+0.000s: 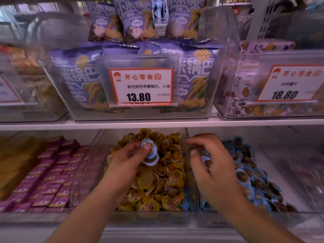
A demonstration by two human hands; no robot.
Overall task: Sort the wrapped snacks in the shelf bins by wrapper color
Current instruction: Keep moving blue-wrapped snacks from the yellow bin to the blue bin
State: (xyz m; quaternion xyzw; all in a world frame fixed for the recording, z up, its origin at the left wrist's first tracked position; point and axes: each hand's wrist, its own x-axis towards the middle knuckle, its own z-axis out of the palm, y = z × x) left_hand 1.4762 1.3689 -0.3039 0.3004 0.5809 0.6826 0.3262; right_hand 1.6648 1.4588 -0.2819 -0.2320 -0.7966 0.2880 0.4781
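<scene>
Blue-wrapped snacks (150,151) pinched in the left hand (130,155) sit over the yellow bin (157,176) at lower centre, while the blue bin (249,174) lies to frame right, beneath the right hand (212,165), whose loosely curled fingers appear empty.

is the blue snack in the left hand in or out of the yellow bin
Out: the left hand pinches the blue snack above the yellow bin's pile.

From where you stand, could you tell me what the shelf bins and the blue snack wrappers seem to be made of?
The shelf bins look like clear, glossy rigid plastic: contents show through the walls. The blue wrapper pinched in the left hand seems to be thin printed plastic film with a see-through window, though blur leaves that uncertain.
</scene>
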